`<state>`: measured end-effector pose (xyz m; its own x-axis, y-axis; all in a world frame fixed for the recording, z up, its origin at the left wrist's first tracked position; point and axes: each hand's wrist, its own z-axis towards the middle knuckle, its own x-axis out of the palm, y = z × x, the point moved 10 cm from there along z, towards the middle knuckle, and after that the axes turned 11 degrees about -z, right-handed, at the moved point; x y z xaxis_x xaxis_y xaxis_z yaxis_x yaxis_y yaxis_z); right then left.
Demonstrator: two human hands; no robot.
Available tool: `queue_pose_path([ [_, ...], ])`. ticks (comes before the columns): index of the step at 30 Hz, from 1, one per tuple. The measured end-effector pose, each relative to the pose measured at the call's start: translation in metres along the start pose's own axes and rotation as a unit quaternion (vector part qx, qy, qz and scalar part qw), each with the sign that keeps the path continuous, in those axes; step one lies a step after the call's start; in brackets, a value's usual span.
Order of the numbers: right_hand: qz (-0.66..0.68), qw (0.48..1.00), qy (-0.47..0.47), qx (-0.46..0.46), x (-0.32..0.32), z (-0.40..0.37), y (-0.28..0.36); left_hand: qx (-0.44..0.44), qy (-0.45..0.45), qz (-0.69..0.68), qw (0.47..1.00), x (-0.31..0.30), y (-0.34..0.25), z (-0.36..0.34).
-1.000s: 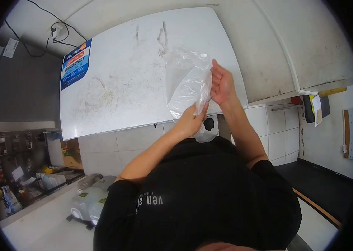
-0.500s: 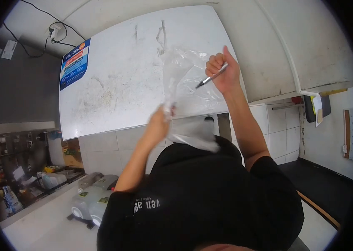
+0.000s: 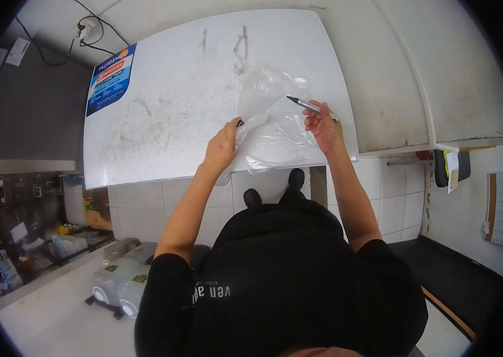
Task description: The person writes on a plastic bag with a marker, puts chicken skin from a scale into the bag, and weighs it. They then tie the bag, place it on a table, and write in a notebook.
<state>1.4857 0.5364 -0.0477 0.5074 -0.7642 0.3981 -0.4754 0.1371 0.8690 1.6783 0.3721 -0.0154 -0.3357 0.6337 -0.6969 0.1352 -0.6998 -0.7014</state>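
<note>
A clear plastic bag (image 3: 278, 140) lies crumpled on the white freezer lid (image 3: 174, 89), toward its front right part. My left hand (image 3: 222, 146) is closed on the bag's left edge, and a small black cap (image 3: 240, 123) sticks out by its fingertips. Between the thumb and fingers of my right hand (image 3: 325, 131) is a grey marker (image 3: 305, 105). Its black tip is uncapped and points up and left, over the upper part of the bag. The right hand's lower fingers overlap the bag's right side.
A blue sticker (image 3: 110, 80) marks the lid's left corner, with a plugged-in socket (image 3: 86, 25) behind it. Clear plastic containers (image 3: 122, 284) stand at lower left. Crowded shelves (image 3: 31, 220) lie beyond, and a pale wall (image 3: 382, 77) rises at right.
The bag's lower part, which hung over the front edge, now rests mostly on the lid. My left hand has moved up with it. My right hand has lowered and turned the marker tip upward.
</note>
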Motion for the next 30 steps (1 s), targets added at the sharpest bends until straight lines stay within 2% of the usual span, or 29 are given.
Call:
queue_pose_path([
  [1,-0.031,0.999,0.015,-0.039,0.000,-0.001,0.003,0.034,-0.031,-0.029,0.999,-0.003,-0.009,-0.002],
  [2,-0.064,0.994,0.033,-0.077,0.002,-0.003,0.006,0.031,-0.029,-0.031,0.999,0.005,-0.007,-0.004],
  [3,-0.065,0.994,0.035,-0.075,0.002,-0.004,0.004,0.039,-0.032,-0.040,0.998,0.014,-0.003,-0.003],
  [5,-0.019,0.988,0.115,-0.099,0.018,-0.007,0.007,0.046,-0.039,-0.047,0.997,0.023,0.015,0.003],
  [6,-0.020,0.988,0.118,-0.099,0.016,-0.004,0.001,-0.057,-0.076,-0.055,0.994,0.019,0.052,0.008],
  [7,0.030,0.974,0.202,-0.099,0.027,-0.005,-0.006,-0.158,-0.111,-0.063,0.979,0.014,0.085,0.006],
  [8,0.081,0.951,0.283,-0.098,0.036,-0.008,-0.010,-0.128,-0.154,-0.034,0.979,0.000,0.094,0.004],
  [9,0.080,0.950,0.285,-0.096,0.042,-0.011,-0.011,-0.130,-0.155,-0.034,0.979,-0.004,0.100,0.006],
  [11,-0.102,0.980,0.164,-0.046,0.056,-0.011,-0.023,-0.096,-0.169,0.054,0.979,-0.016,0.098,0.005],
  [12,-0.145,0.980,0.129,-0.036,0.067,-0.012,-0.027,-0.090,-0.157,0.068,0.981,-0.016,0.097,0.007],
  [16,-0.231,0.959,0.146,-0.071,0.081,0.000,-0.056,-0.069,-0.186,0.104,0.975,-0.016,0.078,0.006],
  [18,-0.315,0.938,0.145,-0.021,0.076,0.010,-0.081,-0.053,-0.204,0.106,0.972,-0.018,0.070,0.003],
  [19,-0.316,0.937,0.149,-0.016,0.077,0.013,-0.093,-0.059,-0.204,0.106,0.971,-0.017,0.072,0.003],
  [21,-0.393,0.898,0.087,-0.180,0.080,0.014,-0.082,-0.076,-0.200,0.123,0.969,-0.016,0.080,0.003],
  [24,-0.389,0.900,0.040,-0.194,0.071,0.017,-0.091,-0.095,-0.186,0.104,0.972,-0.013,0.090,0.004],
  [30,-0.409,0.885,0.050,-0.218,0.081,0.008,-0.085,-0.069,-0.195,0.101,0.973,-0.014,0.088,0.006],
])
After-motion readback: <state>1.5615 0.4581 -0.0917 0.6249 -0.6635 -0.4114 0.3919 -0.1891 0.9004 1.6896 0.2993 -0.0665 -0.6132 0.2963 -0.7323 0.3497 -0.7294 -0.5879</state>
